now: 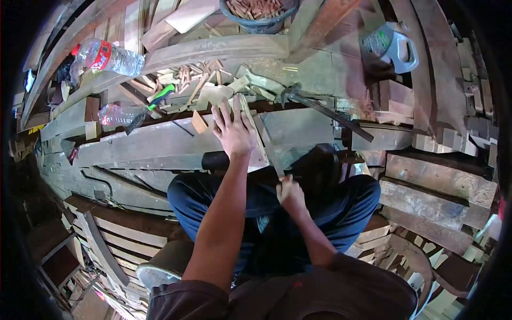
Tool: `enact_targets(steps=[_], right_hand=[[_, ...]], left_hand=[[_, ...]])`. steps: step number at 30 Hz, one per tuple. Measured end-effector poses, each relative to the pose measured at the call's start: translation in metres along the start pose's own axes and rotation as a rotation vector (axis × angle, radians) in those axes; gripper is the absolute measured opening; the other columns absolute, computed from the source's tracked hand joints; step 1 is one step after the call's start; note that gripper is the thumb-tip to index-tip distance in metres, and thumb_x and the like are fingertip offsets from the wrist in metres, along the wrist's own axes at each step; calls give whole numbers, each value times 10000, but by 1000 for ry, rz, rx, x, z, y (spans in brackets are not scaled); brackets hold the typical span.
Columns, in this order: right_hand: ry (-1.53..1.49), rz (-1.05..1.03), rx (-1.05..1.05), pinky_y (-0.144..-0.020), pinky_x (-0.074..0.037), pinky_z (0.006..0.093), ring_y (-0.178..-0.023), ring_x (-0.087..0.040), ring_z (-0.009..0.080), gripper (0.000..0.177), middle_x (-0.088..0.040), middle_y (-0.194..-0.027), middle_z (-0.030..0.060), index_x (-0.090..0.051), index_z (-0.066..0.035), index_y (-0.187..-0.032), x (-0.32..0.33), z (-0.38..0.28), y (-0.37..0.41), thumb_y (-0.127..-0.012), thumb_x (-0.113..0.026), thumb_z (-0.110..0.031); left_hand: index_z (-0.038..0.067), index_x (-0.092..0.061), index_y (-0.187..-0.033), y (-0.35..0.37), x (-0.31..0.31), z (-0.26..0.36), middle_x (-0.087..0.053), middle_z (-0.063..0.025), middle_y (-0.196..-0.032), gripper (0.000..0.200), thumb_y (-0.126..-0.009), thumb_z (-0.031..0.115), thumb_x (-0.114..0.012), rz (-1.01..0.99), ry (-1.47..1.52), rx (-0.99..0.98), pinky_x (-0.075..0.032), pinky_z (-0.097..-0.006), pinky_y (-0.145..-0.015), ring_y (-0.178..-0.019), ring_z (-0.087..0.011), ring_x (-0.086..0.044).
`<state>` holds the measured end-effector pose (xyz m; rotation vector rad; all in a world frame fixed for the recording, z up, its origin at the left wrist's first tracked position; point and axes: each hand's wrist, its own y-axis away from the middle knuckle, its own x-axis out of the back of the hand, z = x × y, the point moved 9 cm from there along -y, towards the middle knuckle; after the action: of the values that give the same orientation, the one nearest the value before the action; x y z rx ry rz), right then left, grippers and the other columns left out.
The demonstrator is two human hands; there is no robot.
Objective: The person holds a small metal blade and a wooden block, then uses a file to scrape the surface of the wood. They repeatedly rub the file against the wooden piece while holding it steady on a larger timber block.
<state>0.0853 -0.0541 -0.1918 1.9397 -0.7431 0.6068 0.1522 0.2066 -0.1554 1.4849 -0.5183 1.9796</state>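
Note:
My left hand lies flat, fingers spread, pressing a pale wooden piece down onto a long grey beam in front of my knees. My right hand is closed around the handle of a handsaw. The thin saw blade runs up and to the left, along the right side of my left hand, across the pale piece. A small brown wood block lies just left of my left fingers. My blue trouser legs are below both hands.
Offcuts litter the beam behind the hand. A green-handled tool and two water bottles lie left. A long-handled metal tool lies right, a white jug beyond it. A basket of wood pieces stands at the top.

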Motion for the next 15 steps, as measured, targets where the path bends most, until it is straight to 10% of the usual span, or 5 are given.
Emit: enact_targets(steps=[15], right_hand=[[55, 119, 12, -696, -542, 584, -773, -667, 479, 283, -682, -830, 252, -530, -11, -1053, 11, -18, -53, -951, -519, -275]], left_hand=[[278, -332, -1539, 8, -2, -2, -298, -76, -1595, 533, -1009, 307, -378, 43, 11, -15, -205, -567, -1157, -1500, -360, -161]])
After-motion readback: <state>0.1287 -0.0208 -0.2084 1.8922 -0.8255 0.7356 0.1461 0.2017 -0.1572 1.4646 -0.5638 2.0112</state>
